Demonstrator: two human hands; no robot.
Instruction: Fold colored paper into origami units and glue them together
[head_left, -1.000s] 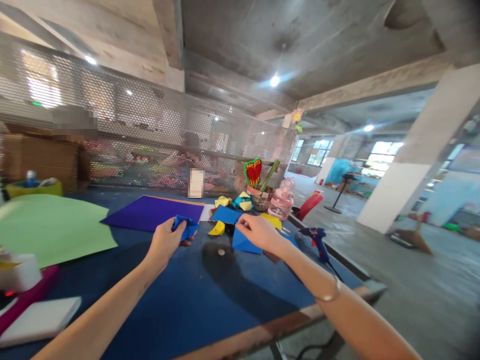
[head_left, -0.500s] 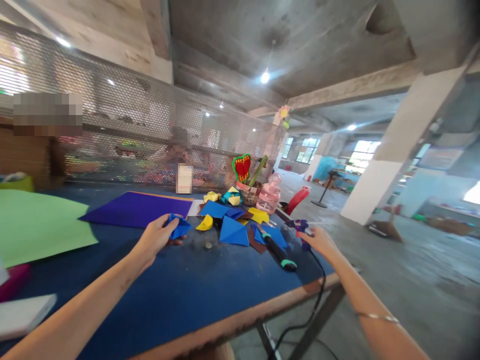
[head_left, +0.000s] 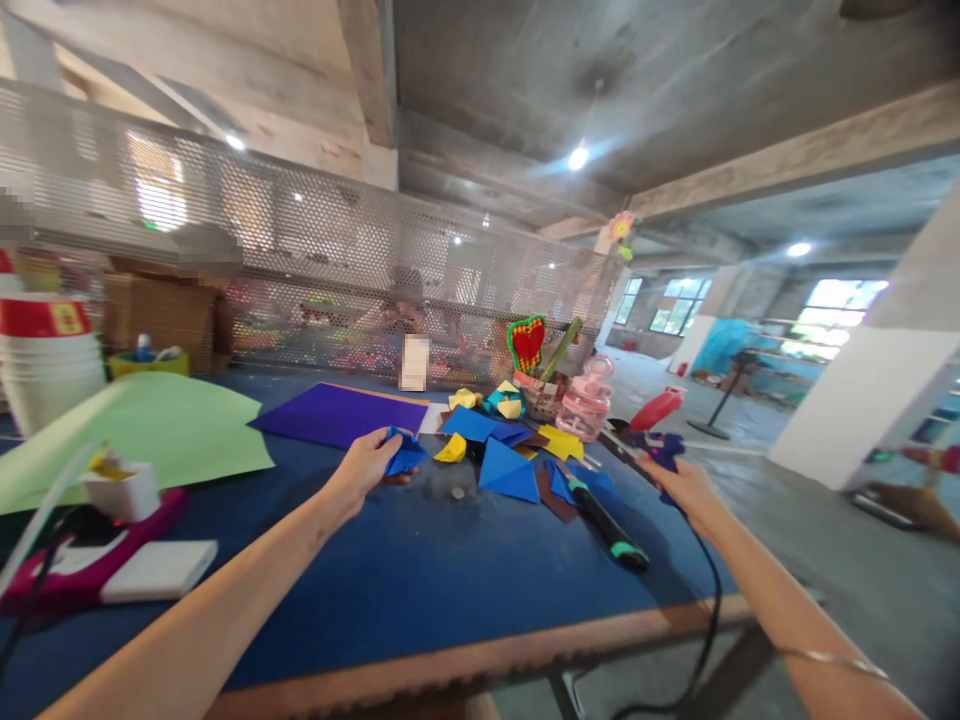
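Above the blue tabletop, my left hand pinches a folded piece of blue paper. My right hand is wrapped around the handle of a dark blue glue gun, whose black cord drops over the table's edge. Between the hands lie flat blue sheets and a folded yellow piece. A tool with a black and teal handle rests close to my right hand; its tip lies on the blue paper. Behind these sits a teal and yellow folded piece.
A pink bottle and a basket stand at the back right. A purple sheet and a pale green sheet spread leftward. At the left are a power strip and stacked cups. Mesh closes the back.
The view has swung left, bringing the power strip and cups into sight. The blue paper stays in my left hand and the glue gun in my right.
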